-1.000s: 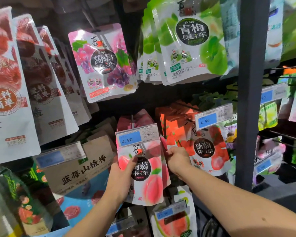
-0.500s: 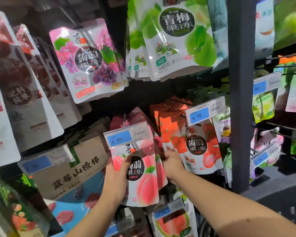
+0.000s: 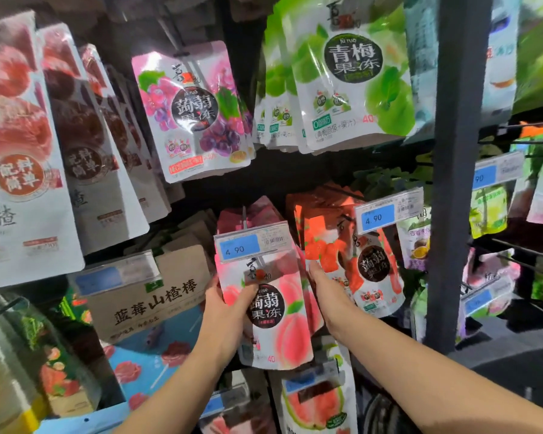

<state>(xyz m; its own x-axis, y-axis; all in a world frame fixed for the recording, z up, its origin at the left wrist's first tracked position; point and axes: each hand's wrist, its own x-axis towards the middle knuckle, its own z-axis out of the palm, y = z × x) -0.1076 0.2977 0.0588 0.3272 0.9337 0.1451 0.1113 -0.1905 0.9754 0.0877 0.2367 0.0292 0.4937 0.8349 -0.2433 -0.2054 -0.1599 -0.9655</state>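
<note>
One peach pouch [image 3: 290, 333] faces front, with at least two more pink ones behind it. The green plum pouches [image 3: 355, 83] number at least four in their row. Two grape pouches [image 3: 195, 114] show, one in full and one as an edge. There are at least three hawthorn pouches [image 3: 22, 170] on the left. One watermelon pouch [image 3: 317, 405] shows below. The strawberry pouches [image 3: 370, 261] overlap too tightly to count. Two 4.90 price tags [image 3: 253, 242] are readable, and at least four blurred price tags [image 3: 116, 275] are not.

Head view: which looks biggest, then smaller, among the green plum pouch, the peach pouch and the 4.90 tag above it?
1. green plum pouch, top cropped
2. peach pouch, partly covered
3. 4.90 tag, clearly smallest
</note>
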